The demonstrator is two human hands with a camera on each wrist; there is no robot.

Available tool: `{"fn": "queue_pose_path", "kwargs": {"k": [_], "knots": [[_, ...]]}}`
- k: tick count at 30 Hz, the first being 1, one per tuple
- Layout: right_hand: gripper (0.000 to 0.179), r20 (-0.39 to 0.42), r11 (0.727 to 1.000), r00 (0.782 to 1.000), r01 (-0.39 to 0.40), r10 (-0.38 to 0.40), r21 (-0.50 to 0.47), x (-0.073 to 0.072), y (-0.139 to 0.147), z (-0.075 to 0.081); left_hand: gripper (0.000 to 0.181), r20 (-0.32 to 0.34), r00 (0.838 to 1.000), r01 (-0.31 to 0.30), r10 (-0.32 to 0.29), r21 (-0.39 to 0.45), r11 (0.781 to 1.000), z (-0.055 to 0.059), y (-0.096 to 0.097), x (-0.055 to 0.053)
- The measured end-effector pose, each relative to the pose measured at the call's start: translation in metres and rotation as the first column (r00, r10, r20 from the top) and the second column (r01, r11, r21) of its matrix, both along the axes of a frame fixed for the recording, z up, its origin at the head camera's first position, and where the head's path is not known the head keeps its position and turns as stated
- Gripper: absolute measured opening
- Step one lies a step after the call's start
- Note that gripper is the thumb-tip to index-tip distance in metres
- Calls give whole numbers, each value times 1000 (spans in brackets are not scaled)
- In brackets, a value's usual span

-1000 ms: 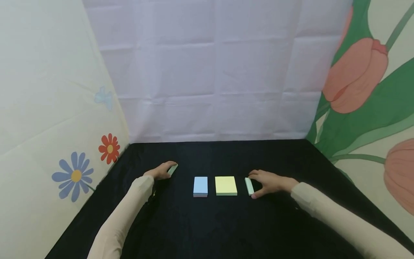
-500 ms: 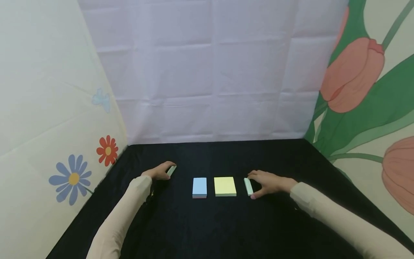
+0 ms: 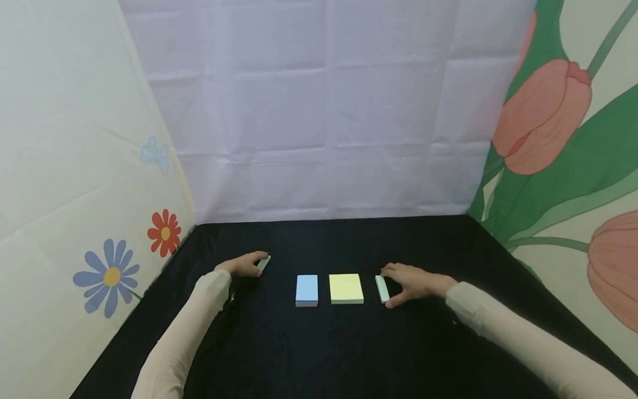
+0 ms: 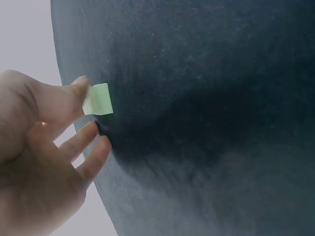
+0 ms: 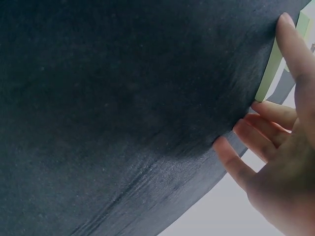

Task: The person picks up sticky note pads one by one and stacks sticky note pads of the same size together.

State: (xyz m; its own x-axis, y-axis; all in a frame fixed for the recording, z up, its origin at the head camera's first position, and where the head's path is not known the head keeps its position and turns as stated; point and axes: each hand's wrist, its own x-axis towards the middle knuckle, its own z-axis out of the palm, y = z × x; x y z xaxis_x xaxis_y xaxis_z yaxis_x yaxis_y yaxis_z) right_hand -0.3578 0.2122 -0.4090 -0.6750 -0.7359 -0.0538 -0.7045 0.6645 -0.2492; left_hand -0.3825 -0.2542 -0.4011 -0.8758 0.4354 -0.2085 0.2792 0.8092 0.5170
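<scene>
My left hand (image 3: 244,265) pinches a small pale green sticky note pad (image 3: 264,262) at the left of the black table. The left wrist view shows the thumb over one end of that pad (image 4: 100,100), the lower fingers resting on the cloth. On the right, my right hand (image 3: 415,281) holds a narrow pale green sticky note pad (image 3: 382,289) by its two ends, thumb at the near end and fingertips at the far one. Between the hands lie a blue sticky note pad (image 3: 306,288) and a wider yellow sticky note pad (image 3: 346,288), side by side.
A black cloth (image 3: 319,349) covers the table. Behind it hangs a creased white sheet (image 3: 309,111). Flower-printed hangings flank both sides, with daisies (image 3: 111,277) on the left and tulips (image 3: 545,116) on the right.
The head view has shifted very slightly. Both hands and all the pads keep their places on the table.
</scene>
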Motion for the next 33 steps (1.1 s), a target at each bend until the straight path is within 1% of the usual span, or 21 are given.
{"fn": "queue_pose_path", "kwargs": {"k": [5, 10, 12, 13, 15, 17, 18, 20, 22, 24, 26, 28, 33], "knots": [[74, 13, 1000, 1000, 17, -17, 0, 1, 0, -1, 48, -7, 999, 31, -31, 10, 999, -1, -1, -3], [75, 29, 999, 999, 37, -37, 9, -1, 0, -2, 50, 15, 999, -28, 28, 53, 998, -1, -1, -3], [76, 36, 999, 998, 47, -48, 13, -2, -1, -3, 52, 15, 998, -61, 60, 75, 995, 0, -1, -2], [76, 38, 999, 998, 51, -52, 15, -2, -1, -3, 52, 9, 998, -65, 64, 85, 994, 0, -1, -2], [77, 38, 998, 998, 58, -58, 18, -2, -1, -3, 51, -27, 998, -54, 57, 94, 994, -2, -1, -3], [77, 33, 998, 998, 57, -58, 18, -1, -1, -3, 48, -92, 995, -23, 31, 92, 996, -5, -2, -3], [77, 29, 998, 998, 56, -57, 17, -1, -1, -2, 46, -130, 991, -6, 18, 95, 995, -7, -2, -3], [77, 25, 999, 998, 53, -54, 12, 0, 0, -1, 40, -217, 976, 24, -5, 87, 996, -10, -3, -4], [77, 21, 999, 999, 49, -49, 7, 2, 0, -1, 35, -283, 959, 29, -3, 88, 996, -14, -3, -5], [76, 23, 999, 999, 47, -47, 1, 3, 0, -1, 33, -327, 945, 10, 17, 81, 997, -17, -2, -6], [76, 25, 999, 999, 48, -48, -2, 4, 0, -1, 33, -344, 938, -20, 44, 72, 997, -21, -2, -8], [76, 27, 999, 998, 53, -53, 0, 4, 0, -2, 34, -348, 935, -48, 64, 54, 997, -23, 0, -9], [77, 23, 998, 998, 63, -63, 6, 3, 1, -3, 35, -337, 937, -86, 89, 25, 996, -25, 2, -12]]}}
